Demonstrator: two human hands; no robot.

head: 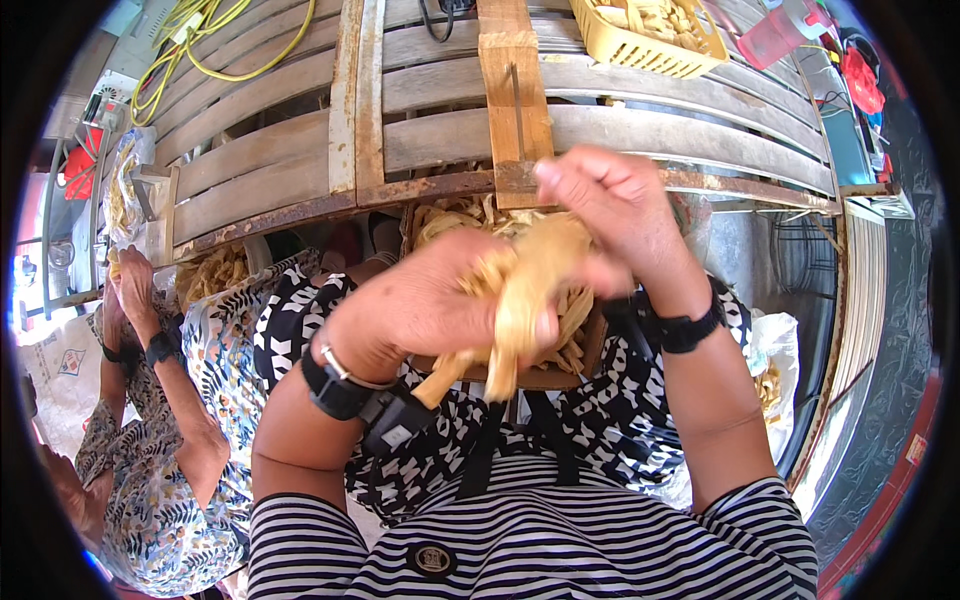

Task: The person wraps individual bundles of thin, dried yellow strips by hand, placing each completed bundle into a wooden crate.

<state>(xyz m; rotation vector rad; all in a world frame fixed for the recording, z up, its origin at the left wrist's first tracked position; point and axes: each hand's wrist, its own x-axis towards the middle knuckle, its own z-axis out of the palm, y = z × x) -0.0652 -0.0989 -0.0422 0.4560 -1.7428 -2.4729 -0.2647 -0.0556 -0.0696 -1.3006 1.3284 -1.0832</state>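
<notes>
Pale yellow, folded dried strips (517, 307), possibly dried bean curd sticks, form a bundle in front of my chest. My left hand (435, 300) is closed around the bundle from the left, with strip ends hanging below it. Just right of and above it, my right hand (607, 210) is blurred, its thumb raised and its lower fingers by the bundle; whether it grips a strip is unclear. Beneath both hands, a cardboard box (596, 349) of similar strips sits at my lap, partly hidden by them.
A slatted wooden table (450, 82) with a rusty metal edge spans the front. On it are a wooden block with a metal rod (517, 97), a yellow plastic basket (652, 49) of strips and a yellow cable (247, 75). At left, a co-worker's hands (131, 277) hold a strip.
</notes>
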